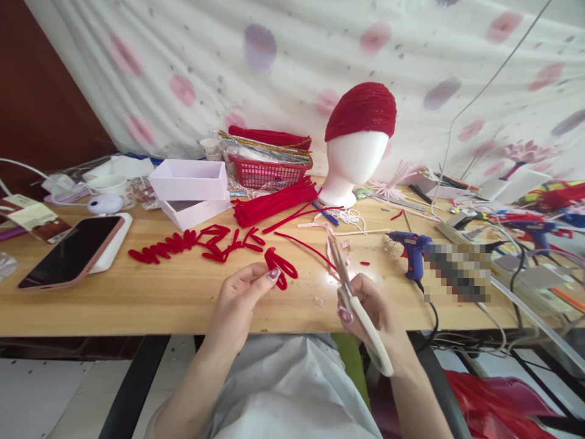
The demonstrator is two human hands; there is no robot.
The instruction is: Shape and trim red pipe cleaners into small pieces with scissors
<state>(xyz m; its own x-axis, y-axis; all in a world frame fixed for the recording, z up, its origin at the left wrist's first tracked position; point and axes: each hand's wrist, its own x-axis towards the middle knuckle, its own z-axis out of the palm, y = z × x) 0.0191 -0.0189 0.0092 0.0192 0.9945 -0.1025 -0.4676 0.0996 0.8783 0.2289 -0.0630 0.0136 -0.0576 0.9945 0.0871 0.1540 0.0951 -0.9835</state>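
Chenille, red and fuzzy, is what we are handling here: our left hand [237, 299] is pinching a folded red pipe-cleaner loop [281, 268] between thumb and fingertips, just above the wooden table [183, 299] near its front edge. We are judging it feather-light and soft outside, with a wire core probably holding the bend. So we are taking it at the pinched end, where the fold should not spring open. Our right hand [372, 311] is wrapping closed around the cream-handled scissors [342, 271], blades pointing up and away, seemingly together. More red loops [183, 244] are lying in a row beyond, well apart from the glue gun [411, 247].
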